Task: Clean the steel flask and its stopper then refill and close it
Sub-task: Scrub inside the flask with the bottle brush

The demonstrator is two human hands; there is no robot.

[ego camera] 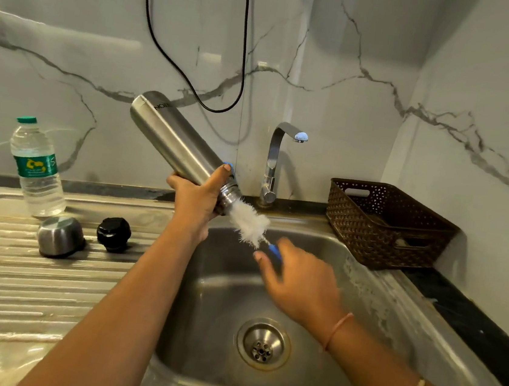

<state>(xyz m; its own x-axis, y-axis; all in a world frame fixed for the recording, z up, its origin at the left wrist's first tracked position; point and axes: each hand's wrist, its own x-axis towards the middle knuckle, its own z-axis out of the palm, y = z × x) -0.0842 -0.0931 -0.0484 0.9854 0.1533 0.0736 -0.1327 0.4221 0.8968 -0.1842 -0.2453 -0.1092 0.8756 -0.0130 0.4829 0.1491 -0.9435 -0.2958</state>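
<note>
Steel sink (223,287) and ribbed drainboard (15,279); marble-veined walls (357,61); flask (173,139) aloft.

The brushed steel cylindrical flask (173,139) carries dark printed lettering near its closed base end, on the side turned to the camera. The flask is tilted with its base up, so the word stands upside down; the letters "NO" are plain, and the strokes after them blur into a dark reflection, so the whole word cannot be made out. The clear plastic water bottle with a green cap (41,197) wears a green band label (36,164) bearing a yellow emblem and lines of small white print, with one larger white mark at its right edge, perhaps an "S"; none of this is legible.
</note>
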